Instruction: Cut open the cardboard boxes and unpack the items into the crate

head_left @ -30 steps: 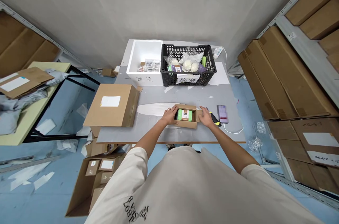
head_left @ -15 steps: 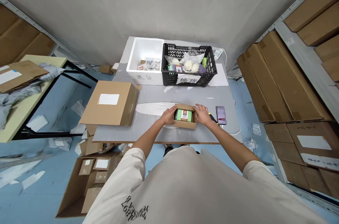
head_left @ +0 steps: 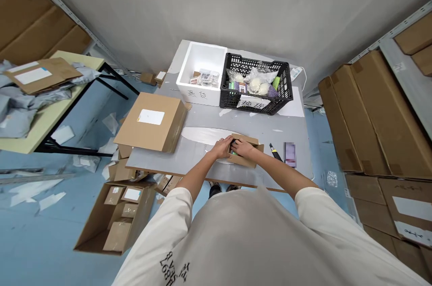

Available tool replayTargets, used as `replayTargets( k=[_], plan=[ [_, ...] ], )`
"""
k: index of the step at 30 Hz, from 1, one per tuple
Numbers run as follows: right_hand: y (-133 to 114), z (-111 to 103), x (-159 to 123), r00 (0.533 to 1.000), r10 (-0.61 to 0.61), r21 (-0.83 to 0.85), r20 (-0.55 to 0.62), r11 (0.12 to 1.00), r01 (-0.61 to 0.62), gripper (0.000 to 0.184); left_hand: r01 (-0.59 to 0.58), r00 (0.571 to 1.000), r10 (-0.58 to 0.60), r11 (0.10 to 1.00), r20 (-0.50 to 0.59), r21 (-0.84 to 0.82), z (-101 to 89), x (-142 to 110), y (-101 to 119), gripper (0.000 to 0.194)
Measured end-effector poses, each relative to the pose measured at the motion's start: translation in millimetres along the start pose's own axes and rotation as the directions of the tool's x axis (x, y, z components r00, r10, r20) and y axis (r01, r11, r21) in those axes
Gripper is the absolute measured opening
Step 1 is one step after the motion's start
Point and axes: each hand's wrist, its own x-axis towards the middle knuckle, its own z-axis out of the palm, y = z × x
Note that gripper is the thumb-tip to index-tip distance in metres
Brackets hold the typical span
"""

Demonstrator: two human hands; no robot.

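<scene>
A small open cardboard box lies on the grey table in front of me. Inside it is a green packet, almost hidden under my right hand, whose fingers reach into the box and curl over the packet. My left hand grips the box's left end with bent fingers. A black and yellow knife and a phone lie just right of the box.
A large closed carton sits at the table's left. At the back stand a white foam box and a black crate of bagged goods. An open carton of small boxes stands on the floor. Shelves of cartons line the right.
My right hand has moved from the box's right end into the box, onto the green packet. The view has shifted a little to the left.
</scene>
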Motion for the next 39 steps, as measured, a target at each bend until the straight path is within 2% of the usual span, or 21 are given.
replayTargets(
  k=[5,13,16,20,24,33,35,37,38,39],
  plan=[
    [0.2,5.7,3.9,0.997,0.078,0.091,-0.014,0.993,-0.077,0.048,-0.006,1.000,0.006,1.000,-0.004,-0.018,1.7,-0.6,-3.0,0.113],
    [12.5,3.7,-14.9,0.995,0.062,0.051,-0.081,0.997,-0.058,0.034,-0.027,0.999,0.026,0.999,-0.025,-0.045,6.0,1.7,-8.7,0.114],
    [14.9,0.6,-23.9,0.996,0.036,0.027,-0.085,0.999,-0.033,0.035,-0.028,0.999,0.026,0.999,-0.028,-0.040,7.5,2.3,-9.8,0.117],
    [17.9,-5.8,-34.4,0.996,-0.009,0.003,-0.088,1.000,0.010,0.033,-0.001,1.000,0.001,1.000,-0.019,-0.018,6.1,1.5,-7.1,0.117],
    [23.3,-15.6,-46.9,0.992,0.013,0.029,-0.124,1.000,-0.010,0.032,0.012,1.000,-0.012,1.000,-0.010,0.012,2.5,0.0,-1.2,0.116],
    [36.0,-39.0,-97.8,0.969,0.092,0.235,-0.228,0.971,-0.037,0.043,0.049,0.999,-0.048,0.995,-0.007,0.090,0.5,-2.2,6.6,0.118],
    [39.2,-42.8,-110.0,0.956,0.116,0.256,-0.269,0.966,-0.045,0.039,0.066,0.998,-0.066,0.992,-0.003,0.108,0.7,-2.4,8.7,0.118],
    [44.6,-44.7,-121.7,0.919,0.198,0.315,-0.339,0.945,-0.088,0.045,0.088,0.996,-0.089,0.989,0.004,0.120,1.0,-2.5,11.2,0.118],
    [49.0,-44.2,-127.5,0.882,0.284,0.368,-0.376,0.919,-0.139,0.051,0.096,0.995,-0.097,0.987,0.006,0.125,1.2,-2.5,12.3,0.119],
    [54.6,-42.5,-133.1,0.824,0.396,0.435,-0.404,0.876,-0.207,0.055,0.102,0.995,-0.104,0.986,0.008,0.130,1.4,-2.6,13.4,0.119]
  ],
)
